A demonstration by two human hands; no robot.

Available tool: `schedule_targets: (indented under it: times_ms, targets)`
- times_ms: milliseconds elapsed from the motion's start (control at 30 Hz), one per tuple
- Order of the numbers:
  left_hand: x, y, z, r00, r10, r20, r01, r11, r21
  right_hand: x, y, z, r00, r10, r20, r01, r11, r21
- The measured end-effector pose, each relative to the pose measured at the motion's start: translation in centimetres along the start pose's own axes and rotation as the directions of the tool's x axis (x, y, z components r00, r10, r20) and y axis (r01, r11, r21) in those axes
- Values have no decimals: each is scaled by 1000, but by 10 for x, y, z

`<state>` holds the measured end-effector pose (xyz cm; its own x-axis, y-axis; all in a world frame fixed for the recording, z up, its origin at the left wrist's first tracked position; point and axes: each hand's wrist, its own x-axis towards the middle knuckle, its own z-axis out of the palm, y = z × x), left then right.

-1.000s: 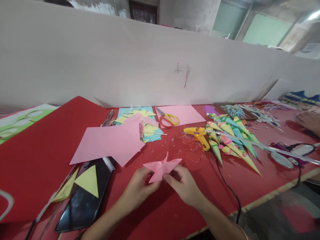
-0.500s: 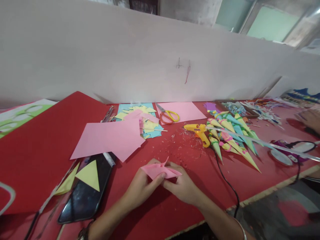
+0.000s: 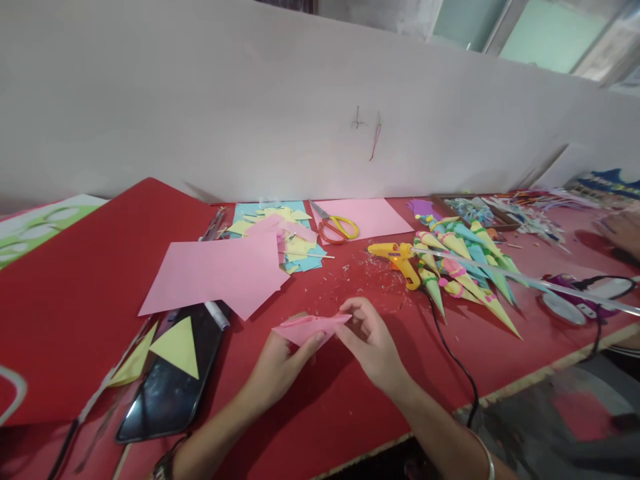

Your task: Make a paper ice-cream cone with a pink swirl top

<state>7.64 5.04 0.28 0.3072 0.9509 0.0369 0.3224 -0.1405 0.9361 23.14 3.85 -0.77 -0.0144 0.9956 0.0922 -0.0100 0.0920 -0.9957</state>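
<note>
A folded piece of pink paper (image 3: 311, 328) is held above the red tabletop, close to the front edge. My left hand (image 3: 283, 363) is closed on its left part, thumb on the near face and fingers behind. My right hand (image 3: 373, 347) pinches the paper's right corner between thumb and fingers. Beyond them, a yellow hot glue gun (image 3: 397, 260) lies with a clear stick out of its back. Paper cones (image 3: 463, 267) in yellow, green and blue with pink trims are heaped beside it.
Scissors (image 3: 336, 227) rest on a pink sheet at the back, beside paper scraps (image 3: 295, 240). At left are a large pink sheet (image 3: 215, 277), a black phone (image 3: 170, 393) and a yellow paper triangle (image 3: 177, 348). A black cord (image 3: 453, 363) crosses the right side. Another person's hand (image 3: 623, 230) shows far right.
The pink paper has been pressed flatter and its upright flap no longer stands up. My right hand has shifted up to the paper's right corner, fingers now curled there.
</note>
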Motion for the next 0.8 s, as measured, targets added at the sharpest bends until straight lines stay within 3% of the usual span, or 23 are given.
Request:
schedule_targets:
  times_ms: [167,533,800]
  targets:
    - [3,-1,-1,999,-10,-36,11,1000,12,0,-2,-1,997,51,55,-50,999,-15]
    - [4,0,-2,996,-82,26,82,996,-22,2,-3,-2,995,88,50,-85,995,-56]
    - [5,5,-2,994,-96,-60,95,995,-20,3,-1,-3,992,80,97,-74,995,-69]
